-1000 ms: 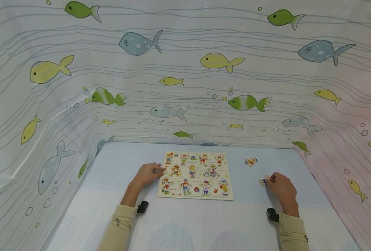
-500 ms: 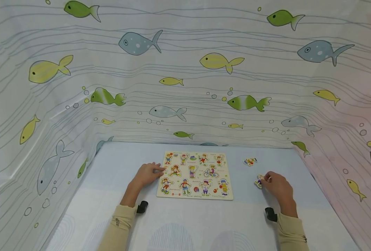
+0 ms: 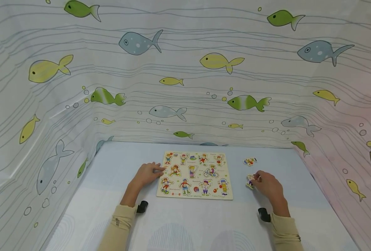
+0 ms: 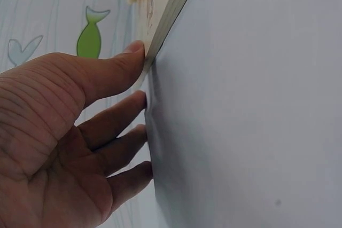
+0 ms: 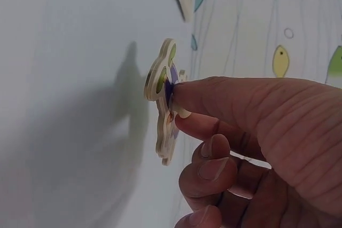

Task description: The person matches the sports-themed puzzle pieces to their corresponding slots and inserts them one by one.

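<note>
My right hand point(image 3: 269, 185) pinches a wooden puzzle piece point(image 3: 250, 181) between thumb and index finger. In the right wrist view this thick flat piece point(image 5: 164, 100) has purple and green printing and is held above the table, a shadow beside it. The other fingers curl loosely below. At the left edge of the puzzle board point(image 3: 163, 190) rests my left hand point(image 3: 148, 174). Its thumb touches the board's edge point(image 4: 170, 17) in the left wrist view, while the fingertips touch the table. Printed figures of children playing sports cover the board.
Another loose puzzle piece point(image 3: 250, 161) lies on the table right of the board, beyond my right hand. A pale blue and white cloth point(image 3: 173, 223) covers the table. Fish-patterned sheets point(image 3: 191, 115) hang behind and at both sides.
My right hand has moved left towards the board, carrying the puzzle piece with it. The left hand stays at the board's edge.
</note>
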`<action>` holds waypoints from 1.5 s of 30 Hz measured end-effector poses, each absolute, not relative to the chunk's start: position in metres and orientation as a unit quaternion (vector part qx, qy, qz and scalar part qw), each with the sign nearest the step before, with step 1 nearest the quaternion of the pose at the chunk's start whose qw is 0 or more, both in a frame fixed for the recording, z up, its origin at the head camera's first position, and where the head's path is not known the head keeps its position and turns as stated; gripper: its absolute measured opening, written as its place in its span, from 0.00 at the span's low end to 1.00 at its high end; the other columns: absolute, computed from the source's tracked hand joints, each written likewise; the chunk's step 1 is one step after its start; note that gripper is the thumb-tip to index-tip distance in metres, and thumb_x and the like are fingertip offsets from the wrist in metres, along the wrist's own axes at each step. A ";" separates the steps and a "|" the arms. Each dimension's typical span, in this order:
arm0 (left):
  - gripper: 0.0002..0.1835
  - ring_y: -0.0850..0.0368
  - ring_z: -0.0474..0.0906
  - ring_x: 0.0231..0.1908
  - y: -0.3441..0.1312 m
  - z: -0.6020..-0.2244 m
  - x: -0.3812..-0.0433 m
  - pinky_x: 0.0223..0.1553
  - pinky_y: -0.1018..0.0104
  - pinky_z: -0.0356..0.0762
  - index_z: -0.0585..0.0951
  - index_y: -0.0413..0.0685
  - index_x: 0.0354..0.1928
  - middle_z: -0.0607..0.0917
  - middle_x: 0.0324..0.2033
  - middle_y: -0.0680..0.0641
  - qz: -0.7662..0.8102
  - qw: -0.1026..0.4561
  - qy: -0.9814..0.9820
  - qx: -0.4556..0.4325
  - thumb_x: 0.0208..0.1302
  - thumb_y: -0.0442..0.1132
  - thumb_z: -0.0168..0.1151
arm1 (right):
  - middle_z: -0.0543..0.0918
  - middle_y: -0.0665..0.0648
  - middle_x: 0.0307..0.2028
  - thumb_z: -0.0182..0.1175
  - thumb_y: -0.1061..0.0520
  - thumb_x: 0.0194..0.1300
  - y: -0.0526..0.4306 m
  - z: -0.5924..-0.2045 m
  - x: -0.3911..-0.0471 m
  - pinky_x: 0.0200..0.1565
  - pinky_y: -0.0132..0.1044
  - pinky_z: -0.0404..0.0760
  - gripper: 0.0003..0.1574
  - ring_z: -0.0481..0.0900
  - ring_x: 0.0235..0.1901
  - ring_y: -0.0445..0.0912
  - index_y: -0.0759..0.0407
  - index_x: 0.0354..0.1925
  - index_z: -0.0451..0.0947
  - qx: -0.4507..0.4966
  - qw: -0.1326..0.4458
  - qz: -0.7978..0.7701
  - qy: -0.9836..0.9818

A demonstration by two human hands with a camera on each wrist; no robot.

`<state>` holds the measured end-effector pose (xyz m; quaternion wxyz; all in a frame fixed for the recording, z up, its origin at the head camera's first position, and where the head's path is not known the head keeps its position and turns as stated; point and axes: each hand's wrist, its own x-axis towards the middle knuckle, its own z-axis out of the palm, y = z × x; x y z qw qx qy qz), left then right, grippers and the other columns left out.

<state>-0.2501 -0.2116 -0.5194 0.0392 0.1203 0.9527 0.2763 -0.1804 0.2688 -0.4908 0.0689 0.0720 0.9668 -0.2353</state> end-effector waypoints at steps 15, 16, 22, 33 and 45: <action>0.14 0.37 0.65 0.66 -0.211 -0.520 -0.250 0.68 0.40 0.56 0.87 0.50 0.50 0.79 0.59 0.41 0.277 0.037 0.952 0.122 0.64 0.44 0.67 | 0.79 0.55 0.30 0.63 0.54 0.66 0.246 -0.487 -0.184 0.25 0.39 0.71 0.11 0.73 0.28 0.48 0.60 0.41 0.77 0.047 0.069 -0.241 0.967; 0.14 0.37 0.66 0.66 -0.211 -0.520 -0.250 0.68 0.40 0.56 0.87 0.50 0.50 0.79 0.59 0.41 0.277 0.037 0.952 0.122 0.64 0.44 0.68 | 0.78 0.55 0.30 0.63 0.54 0.66 0.244 -0.487 -0.184 0.25 0.38 0.71 0.11 0.73 0.27 0.48 0.60 0.41 0.78 0.044 0.068 -0.242 0.967; 0.14 0.36 0.66 0.66 -0.211 -0.519 -0.250 0.68 0.40 0.56 0.87 0.49 0.49 0.80 0.58 0.41 0.285 0.035 0.950 0.123 0.63 0.43 0.68 | 0.76 0.53 0.27 0.65 0.54 0.65 0.230 -0.488 -0.184 0.24 0.37 0.69 0.09 0.71 0.26 0.47 0.58 0.40 0.78 0.031 0.059 -0.243 0.968; 0.14 0.35 0.65 0.66 -0.212 -0.517 -0.248 0.68 0.40 0.56 0.87 0.49 0.50 0.79 0.58 0.41 0.279 0.044 0.951 0.125 0.64 0.43 0.67 | 0.74 0.50 0.23 0.66 0.55 0.64 0.205 -0.488 -0.183 0.23 0.36 0.67 0.08 0.70 0.23 0.45 0.56 0.38 0.78 0.004 0.058 -0.241 0.969; 0.14 0.36 0.65 0.67 -0.212 -0.518 -0.249 0.68 0.40 0.56 0.87 0.50 0.50 0.79 0.59 0.41 0.284 0.044 0.950 0.121 0.64 0.43 0.68 | 0.73 0.49 0.22 0.67 0.56 0.62 0.180 -0.490 -0.183 0.22 0.36 0.67 0.07 0.69 0.22 0.43 0.55 0.33 0.77 -0.043 0.046 -0.247 0.967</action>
